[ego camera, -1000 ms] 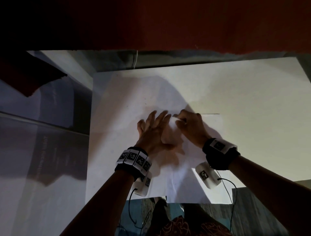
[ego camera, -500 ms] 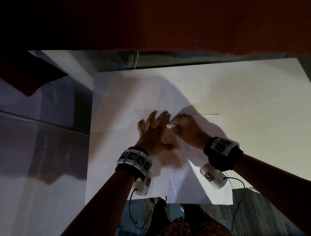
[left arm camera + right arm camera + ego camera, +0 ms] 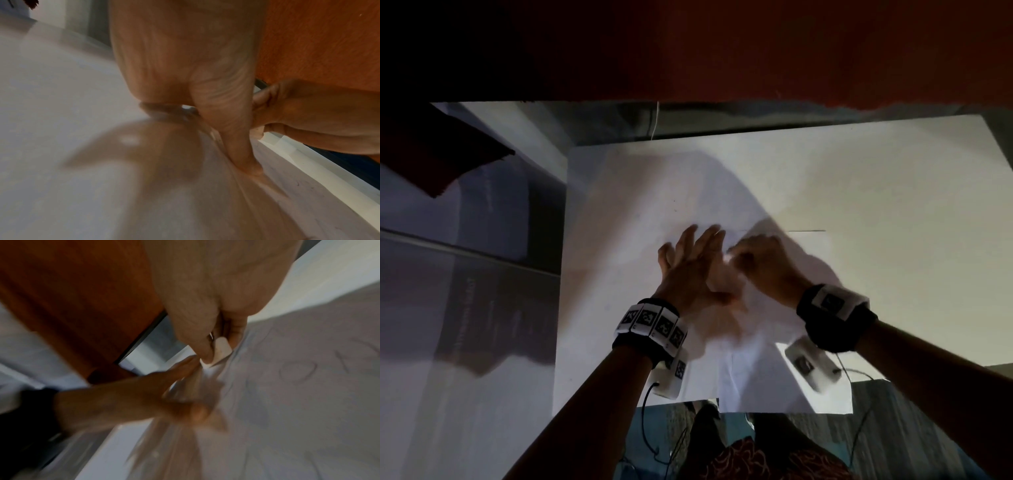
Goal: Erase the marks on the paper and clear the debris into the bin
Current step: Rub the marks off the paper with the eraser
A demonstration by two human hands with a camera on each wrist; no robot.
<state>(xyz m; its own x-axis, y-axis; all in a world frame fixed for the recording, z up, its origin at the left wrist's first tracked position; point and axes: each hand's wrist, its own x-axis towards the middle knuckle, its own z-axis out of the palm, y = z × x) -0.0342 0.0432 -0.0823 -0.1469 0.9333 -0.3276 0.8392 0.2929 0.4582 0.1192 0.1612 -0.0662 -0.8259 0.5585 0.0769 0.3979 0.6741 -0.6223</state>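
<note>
Eraser (image 3: 221,352) pinched by right hand (image 3: 763,265) rubs paper (image 3: 774,373).

Black wristbands (image 3: 837,323) with white tags

White surface (image 3: 893,178), flat, lit on the right side and shadowed left of centre. One sheet of paper (image 3: 767,370) lies flat on it, near edge overhanging the surface's front edge slightly (creased down the middle). Faint pencil marks (image 3: 298,373) on the sheet, a circle among them. Left hand (image 3: 688,274) rests flat on the paper.
</note>
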